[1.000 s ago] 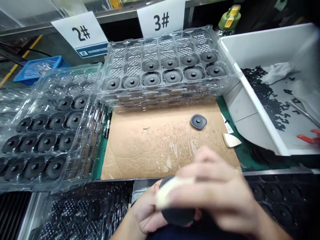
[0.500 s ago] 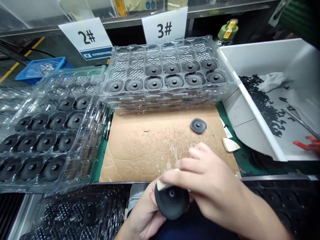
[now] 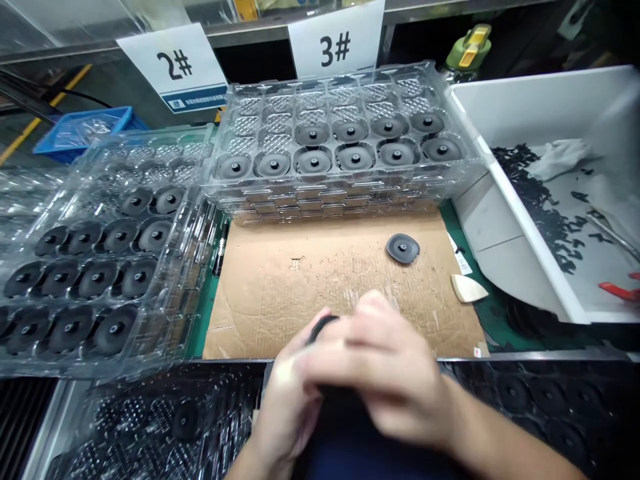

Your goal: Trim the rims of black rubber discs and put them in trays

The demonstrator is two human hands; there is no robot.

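Observation:
My left hand (image 3: 287, 393) is closed around a black round disc-like part (image 3: 323, 327), tilted on edge, with only its upper rim showing. Over it, my right hand (image 3: 373, 370) is closed and blurred by motion. The small pale wedge seen in its fingers a moment earlier is hidden behind the knuckles now. Beyond the hands, a second black disc (image 3: 403, 248) with a central stub lies on a cardboard sheet (image 3: 265, 287). A loose pale wooden wedge (image 3: 469, 288) rests at the cardboard's right edge.
Clear plastic trays (image 3: 345, 187) stacked at the back hold several black discs. More trays (image 3: 165, 293) of discs stand on the left. To the right, a white bin (image 3: 530, 267) contains small black scraps and a red-handled tool (image 3: 617, 291). A black pen (image 3: 219, 257) lies left of the cardboard.
The disc in my hands has turned from facing me to edge-on. My right hand has moved left and over it, covering the pale wedge. The view has shifted slightly.

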